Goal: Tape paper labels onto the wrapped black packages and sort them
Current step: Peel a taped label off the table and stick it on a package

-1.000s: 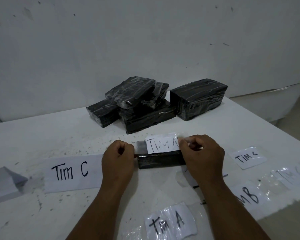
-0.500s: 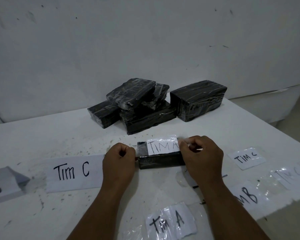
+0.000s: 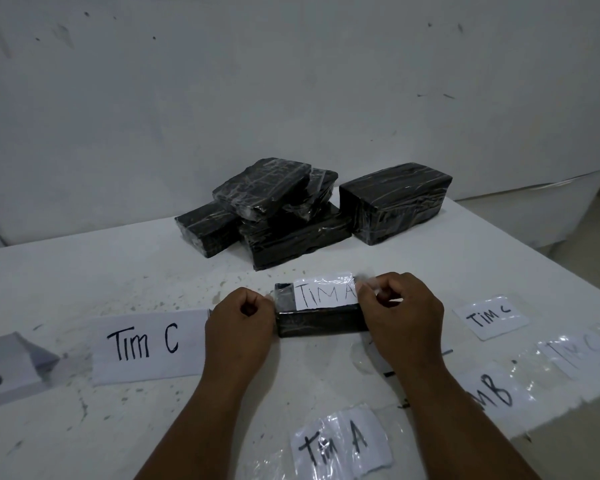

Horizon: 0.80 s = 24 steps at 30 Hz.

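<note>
A small black wrapped package (image 3: 321, 320) lies on the white table in front of me. On its top sits a paper label reading "Tim A" (image 3: 326, 294), covered by clear tape. My left hand (image 3: 239, 323) is closed against the package's left end, pinching the tape there. My right hand (image 3: 400, 315) is closed at the right end, pinching the tape's other end. A pile of several larger black wrapped packages (image 3: 278, 216) lies behind, with one big block (image 3: 395, 200) to its right.
Paper labels lie around: "Tim C" (image 3: 146, 341) at left, a folded "B" sheet (image 3: 7, 368) at far left, "Tim A" (image 3: 340, 441) near me, a small "Tim C" (image 3: 489, 315) and taped labels (image 3: 492, 393) at right. The table edge (image 3: 568, 407) runs diagonally at right.
Both hands have stayed at the package's ends; the tape over the label now lies lower on the package top. The package has hardly moved.
</note>
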### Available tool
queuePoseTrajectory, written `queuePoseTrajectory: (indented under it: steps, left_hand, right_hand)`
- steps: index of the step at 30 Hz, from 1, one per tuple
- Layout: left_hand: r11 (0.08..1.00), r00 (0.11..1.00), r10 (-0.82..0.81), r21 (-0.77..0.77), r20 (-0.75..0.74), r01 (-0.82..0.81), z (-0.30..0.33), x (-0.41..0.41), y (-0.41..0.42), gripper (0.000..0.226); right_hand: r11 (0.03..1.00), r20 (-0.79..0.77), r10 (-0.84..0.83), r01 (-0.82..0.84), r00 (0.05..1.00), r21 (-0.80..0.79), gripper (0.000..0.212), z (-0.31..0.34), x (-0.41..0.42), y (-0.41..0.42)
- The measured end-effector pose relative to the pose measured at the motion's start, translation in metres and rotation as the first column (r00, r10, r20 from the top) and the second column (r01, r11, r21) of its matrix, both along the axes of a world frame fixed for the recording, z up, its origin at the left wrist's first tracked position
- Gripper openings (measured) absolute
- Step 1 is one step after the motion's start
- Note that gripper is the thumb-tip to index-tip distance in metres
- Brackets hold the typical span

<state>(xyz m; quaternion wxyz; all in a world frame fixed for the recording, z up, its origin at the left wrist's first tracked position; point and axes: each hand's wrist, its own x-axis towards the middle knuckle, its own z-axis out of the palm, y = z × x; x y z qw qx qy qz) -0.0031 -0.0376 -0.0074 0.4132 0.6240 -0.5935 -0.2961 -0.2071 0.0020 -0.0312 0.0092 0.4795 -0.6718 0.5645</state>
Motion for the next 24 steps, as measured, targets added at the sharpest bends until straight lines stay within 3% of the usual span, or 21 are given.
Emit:
queuePoseTrajectory:
  steps: [7,10,13,17,20,24]
  left_hand:
    - [0.999,0.998,0.030,0.021,-0.048,-0.029,0.000,-0.002,0.000,0.021]
    - [0.999,0.996,0.034,0.026,-0.080,-0.032,-0.002,0.000,-0.002,0.008]
    - [0.999,0.994,0.020,0.032,-0.108,-0.016,-0.003,0.003,-0.003,0.026]
    - [1.000,0.999,-0.020,-0.011,-0.045,0.019,-0.006,0.002,-0.005,0.012]
    - [0.997,0.998,-0.055,-0.053,0.033,0.057,-0.011,0.001,-0.003,0.024]
    - [0.988,0.999,-0.029,-0.152,0.041,0.035,-0.011,-0.009,0.003,0.023]
  right_hand:
    - [1.000,-0.011,-0.010,0.010,1.000,-0.007,0.020,0.000,0.000,-0.001]
    - [1.000,-0.006,-0.007,0.007,1.000,-0.008,0.019,0.000,0.000,-0.001]
    - [1.000,0.003,-0.006,0.006,1.000,-0.007,0.019,0.000,0.001,0.000]
    - [1.000,0.014,-0.013,0.013,1.000,-0.004,0.018,0.000,0.001,0.000]
    - [1.000,0.012,-0.018,0.018,1.000,-0.005,0.020,0.001,0.001,0.000]
    - [1.000,0.015,-0.017,0.017,1.000,0.001,0.019,0.001,0.002,0.001]
